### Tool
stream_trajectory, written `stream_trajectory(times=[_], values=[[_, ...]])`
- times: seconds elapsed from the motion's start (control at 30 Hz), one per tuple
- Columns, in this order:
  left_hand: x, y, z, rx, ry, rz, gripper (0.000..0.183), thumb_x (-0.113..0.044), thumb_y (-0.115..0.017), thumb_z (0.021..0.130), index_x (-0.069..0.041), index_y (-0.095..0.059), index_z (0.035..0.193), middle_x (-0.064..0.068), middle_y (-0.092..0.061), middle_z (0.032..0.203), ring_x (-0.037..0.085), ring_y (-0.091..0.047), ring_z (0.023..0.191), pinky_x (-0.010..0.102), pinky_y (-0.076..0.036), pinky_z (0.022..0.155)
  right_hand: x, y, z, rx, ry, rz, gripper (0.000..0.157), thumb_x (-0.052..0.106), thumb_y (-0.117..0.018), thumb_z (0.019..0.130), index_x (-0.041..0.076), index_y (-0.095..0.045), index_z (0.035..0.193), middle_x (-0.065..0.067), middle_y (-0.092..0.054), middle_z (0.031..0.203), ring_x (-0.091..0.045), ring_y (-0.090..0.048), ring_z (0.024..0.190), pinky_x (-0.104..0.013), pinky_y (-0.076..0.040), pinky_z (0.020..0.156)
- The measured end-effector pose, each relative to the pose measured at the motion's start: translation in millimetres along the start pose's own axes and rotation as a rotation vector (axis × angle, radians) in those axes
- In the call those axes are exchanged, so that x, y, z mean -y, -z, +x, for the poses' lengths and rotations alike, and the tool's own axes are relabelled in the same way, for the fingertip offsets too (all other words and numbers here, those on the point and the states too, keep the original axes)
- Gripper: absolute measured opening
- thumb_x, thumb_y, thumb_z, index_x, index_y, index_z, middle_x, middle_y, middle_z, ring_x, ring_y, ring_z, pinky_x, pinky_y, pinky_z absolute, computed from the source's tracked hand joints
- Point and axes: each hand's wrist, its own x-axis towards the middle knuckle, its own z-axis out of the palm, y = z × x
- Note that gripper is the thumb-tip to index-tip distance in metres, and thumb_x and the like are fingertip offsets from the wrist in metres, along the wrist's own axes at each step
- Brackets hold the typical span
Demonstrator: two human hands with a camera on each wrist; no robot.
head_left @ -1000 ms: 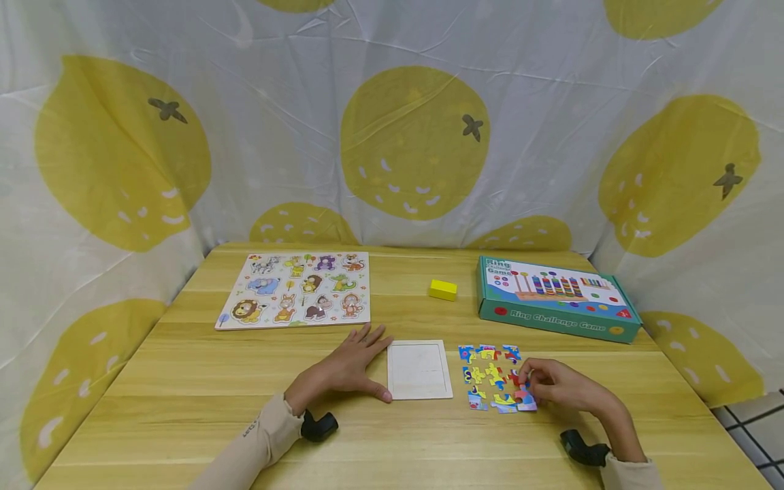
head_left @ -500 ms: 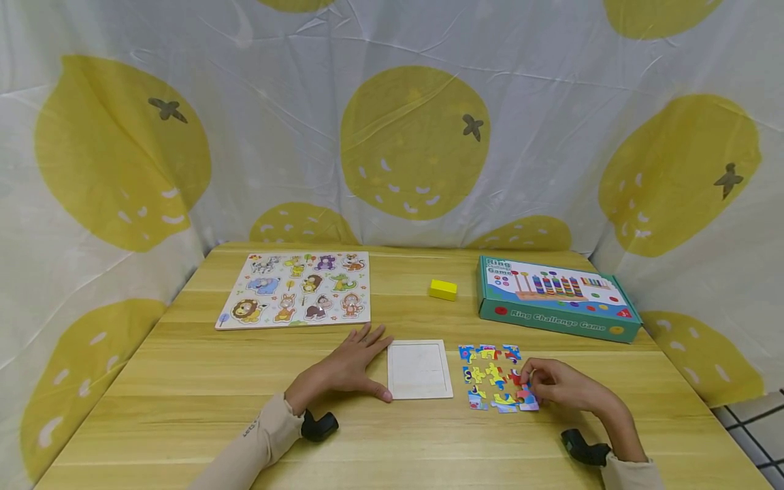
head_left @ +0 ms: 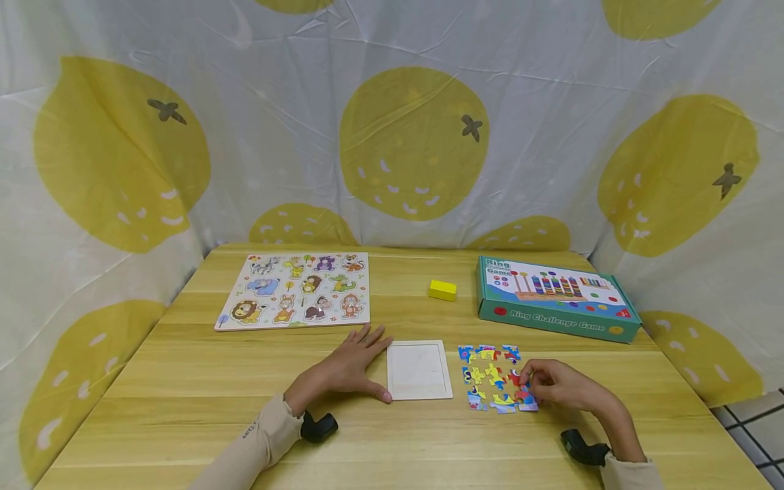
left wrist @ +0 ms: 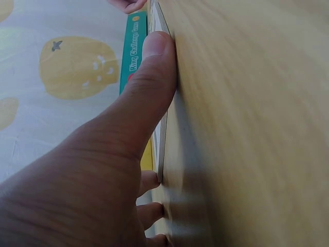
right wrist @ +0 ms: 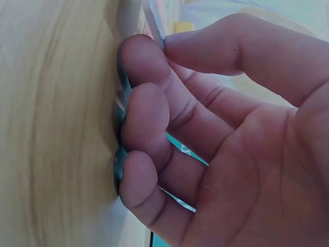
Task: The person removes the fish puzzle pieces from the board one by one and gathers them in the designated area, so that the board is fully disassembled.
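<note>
My left hand rests on the table with its fingers spread, thumb and fingertips against the left edge of a small white puzzle tray. The left wrist view shows that thumb along the tray's thin edge. Right of the tray lie several colourful jigsaw pieces in loose rows, slightly apart. At their lower right, my right hand pinches a jigsaw piece between thumb and finger, its other fingers curled against the table. My fingers partly hide the pieces there.
Behind my left hand lies an animal puzzle board. A yellow block sits beyond the tray. The green Ring Challenge Game box stands behind my right hand. A lemon-patterned curtain closes off the table's back.
A piece at the lower right corner has shifted slightly to the right, and the piece by my right fingertips looks a little tilted now. The left hand and tray have stayed put.
</note>
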Motion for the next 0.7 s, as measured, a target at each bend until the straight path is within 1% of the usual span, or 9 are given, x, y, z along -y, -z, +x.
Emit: stream_trajectory(times=[0.23,0.7], values=[[-0.9,0.5,-0.7,-0.003,0.001,-0.009,0.106,-0.064,-0.073,0.071,-0.012,-0.029,0.152,0.013,-0.015,0.159,0.039,-0.001,0.146,0.055,-0.003,0.117,1.1,0.3,-0.1,-0.007,-0.026,-0.035,0.015,-0.002,-0.054,0.086,-0.002,-0.057,0.101,-0.003,-0.054,0.074,-0.01,-0.049,0.061,-0.022,-0.044,0.054],[0.7,-1.1,0.2,-0.003,0.004,0.007,0.107,-0.065,-0.073,0.07,-0.013,-0.029,0.152,0.013,-0.015,0.159,0.038,-0.001,0.146,0.055,-0.004,0.117,0.9,0.4,-0.1,-0.019,-0.032,-0.052,0.014,-0.003,-0.054,0.085,-0.002,-0.057,0.099,-0.003,-0.053,0.077,-0.008,-0.048,0.063,-0.02,-0.041,0.054]])
